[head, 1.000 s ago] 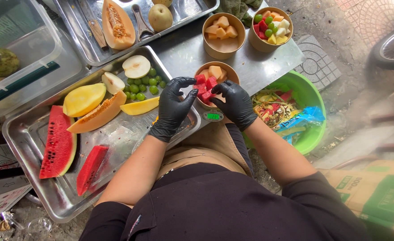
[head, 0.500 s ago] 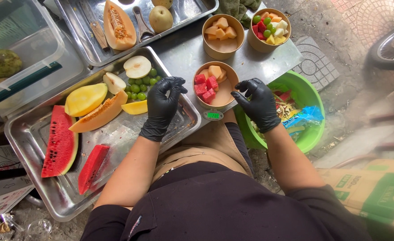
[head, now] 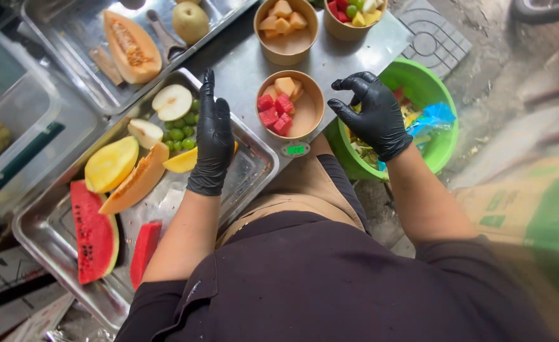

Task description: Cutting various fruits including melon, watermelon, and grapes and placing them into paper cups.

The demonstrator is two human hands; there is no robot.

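A brown paper bowl (head: 314, 107) with melon cubes and red watermelon cubes (head: 274, 113) stands on a small scale with a green display (head: 296, 150). My left hand (head: 213, 136), in a black glove, is stretched flat with fingers straight, over the steel tray (head: 257, 166) left of the bowl, holding nothing. My right hand (head: 370, 114), also gloved, hovers right of the bowl above a green basin (head: 443, 140), fingers curled and apart, empty.
The tray holds watermelon wedges (head: 94, 233), a melon slice (head: 136, 182), mango (head: 109, 164), apple halves (head: 172, 101) and green grapes (head: 180, 134). Another tray (head: 70, 69) behind has a cut melon (head: 131, 45) and a pear (head: 191, 20). Two more filled bowls (head: 286, 28) stand at the back. The basin holds peels.
Both hands left the bowl after putting watermelon cubes in it. The left hand straightened flat over the tray; the right hand swung out over the green basin. The view shifted.
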